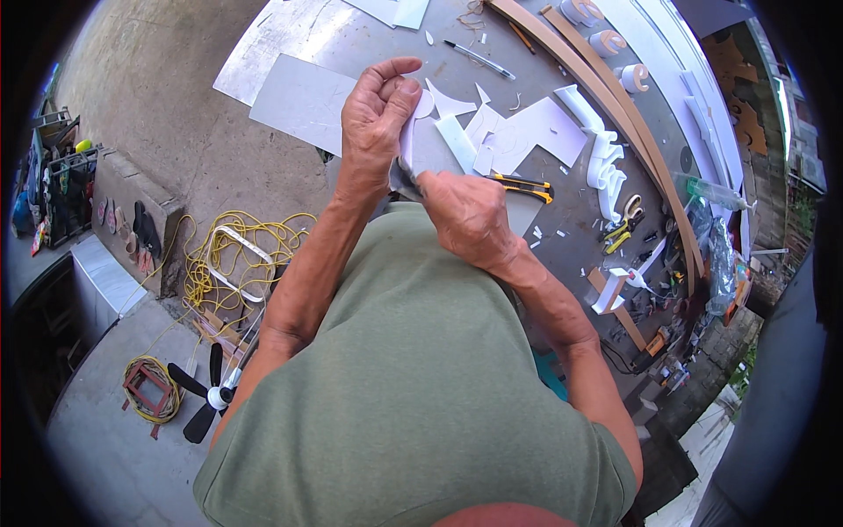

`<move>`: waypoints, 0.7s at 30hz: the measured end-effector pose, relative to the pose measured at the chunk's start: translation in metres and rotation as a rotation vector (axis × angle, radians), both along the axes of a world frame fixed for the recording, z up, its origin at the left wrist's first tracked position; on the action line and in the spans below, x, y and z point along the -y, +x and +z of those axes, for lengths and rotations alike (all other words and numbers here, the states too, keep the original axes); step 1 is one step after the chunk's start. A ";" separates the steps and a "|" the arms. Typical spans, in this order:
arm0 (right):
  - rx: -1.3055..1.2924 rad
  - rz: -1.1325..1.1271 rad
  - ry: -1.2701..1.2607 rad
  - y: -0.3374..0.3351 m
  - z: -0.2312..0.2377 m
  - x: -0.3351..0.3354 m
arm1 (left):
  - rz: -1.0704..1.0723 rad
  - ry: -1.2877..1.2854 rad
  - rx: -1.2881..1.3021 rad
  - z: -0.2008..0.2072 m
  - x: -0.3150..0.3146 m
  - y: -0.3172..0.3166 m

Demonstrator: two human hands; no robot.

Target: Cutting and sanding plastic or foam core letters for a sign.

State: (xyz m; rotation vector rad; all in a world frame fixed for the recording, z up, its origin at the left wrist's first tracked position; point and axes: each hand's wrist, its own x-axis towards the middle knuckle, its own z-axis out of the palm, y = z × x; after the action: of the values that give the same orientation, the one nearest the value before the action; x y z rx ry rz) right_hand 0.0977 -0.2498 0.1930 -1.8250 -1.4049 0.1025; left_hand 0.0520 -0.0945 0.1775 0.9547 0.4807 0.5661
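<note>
Green shirt [413,351] nearest. White piece [407,145], seemingly unfinished, gripped by left hand [373,114]; right hand [471,215] curled, contents unclear; cut pieces [540,132] beyond.

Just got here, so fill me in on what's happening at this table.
A person's left hand pinches a thin pale piece, and the right hand is curled closed at its near end; what that hand grips is mostly hidden. Pale cut pieces lie on the table beyond, and a yellow-and-black utility knife lies beside the right hand.
</note>
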 end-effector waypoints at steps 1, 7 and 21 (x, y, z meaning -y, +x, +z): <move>0.077 0.162 -0.042 -0.001 0.003 0.007 | 0.025 0.023 -0.007 -0.003 -0.003 0.001; -1.040 -0.258 0.199 0.028 -0.002 0.006 | -0.027 0.309 -0.041 -0.002 -0.009 0.002; -1.116 -0.363 0.300 0.031 -0.002 -0.023 | -0.113 0.233 -0.134 0.011 0.014 -0.007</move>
State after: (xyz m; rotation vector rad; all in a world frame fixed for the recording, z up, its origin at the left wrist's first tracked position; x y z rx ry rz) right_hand 0.1285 -0.2268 0.1908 -1.3437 -0.2794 0.5829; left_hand 0.0451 -0.1089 0.1883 1.2397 0.4833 0.4637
